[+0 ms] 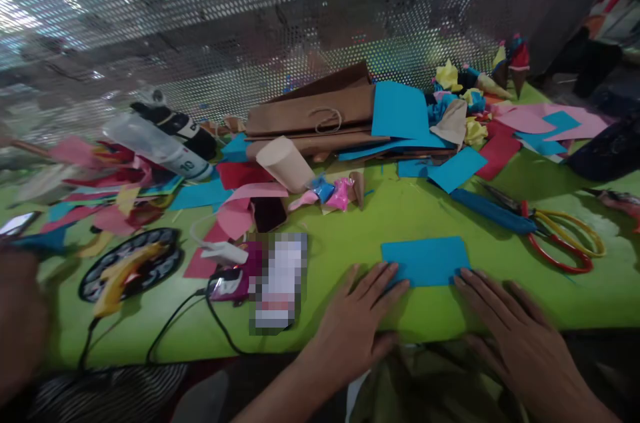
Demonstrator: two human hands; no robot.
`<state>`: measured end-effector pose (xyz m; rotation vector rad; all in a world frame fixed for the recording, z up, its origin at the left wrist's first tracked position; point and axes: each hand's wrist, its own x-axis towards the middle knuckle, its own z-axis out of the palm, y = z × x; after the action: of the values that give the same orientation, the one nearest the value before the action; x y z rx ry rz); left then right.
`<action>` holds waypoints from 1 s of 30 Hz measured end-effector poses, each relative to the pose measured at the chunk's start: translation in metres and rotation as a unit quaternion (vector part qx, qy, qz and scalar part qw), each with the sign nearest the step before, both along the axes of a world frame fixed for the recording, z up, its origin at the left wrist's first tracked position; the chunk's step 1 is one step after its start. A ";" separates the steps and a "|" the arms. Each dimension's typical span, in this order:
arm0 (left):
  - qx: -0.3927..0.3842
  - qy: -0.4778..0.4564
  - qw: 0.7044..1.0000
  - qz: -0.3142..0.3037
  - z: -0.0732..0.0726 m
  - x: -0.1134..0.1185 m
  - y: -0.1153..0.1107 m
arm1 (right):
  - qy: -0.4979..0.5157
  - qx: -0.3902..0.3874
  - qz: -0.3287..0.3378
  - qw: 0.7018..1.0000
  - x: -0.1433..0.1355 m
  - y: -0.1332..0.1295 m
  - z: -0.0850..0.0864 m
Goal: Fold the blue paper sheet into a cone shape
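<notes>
A small blue paper rectangle lies flat on the green table near its front edge. My left hand rests flat with its fingertips on the paper's left end. At the paper's right end, my right hand lies with fingers stretched out and its fingertips touching the corner. Neither hand grips anything. To the right of the paper are scissors with red handles and another pair with yellow handles. A blue rolled or folded strip lies against the scissors.
Brown paper and larger blue sheets are piled at the back. A yellow glue gun sits on a dark round tray, left. Nearby are a phone, a clear bottle and paper scraps. Another person's arm shows far left.
</notes>
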<state>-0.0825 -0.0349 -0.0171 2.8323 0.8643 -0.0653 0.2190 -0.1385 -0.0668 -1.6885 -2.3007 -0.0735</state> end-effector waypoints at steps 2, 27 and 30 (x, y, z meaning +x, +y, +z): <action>0.014 -0.004 1.000 0.018 0.000 -0.008 -0.007 | 0.009 0.000 -0.002 1.000 -0.001 0.000 -0.001; -0.003 -0.058 0.998 -0.009 0.014 0.087 0.061 | 0.098 0.019 -0.077 0.992 0.014 0.042 -0.011; 0.021 -0.054 0.998 -0.018 0.024 0.090 0.059 | 0.104 0.025 -0.085 0.991 0.015 0.038 -0.014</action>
<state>0.0071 0.0246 0.0065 2.8598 0.8019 0.1004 0.2336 -0.1004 -0.0804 -1.7736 -1.9864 0.0109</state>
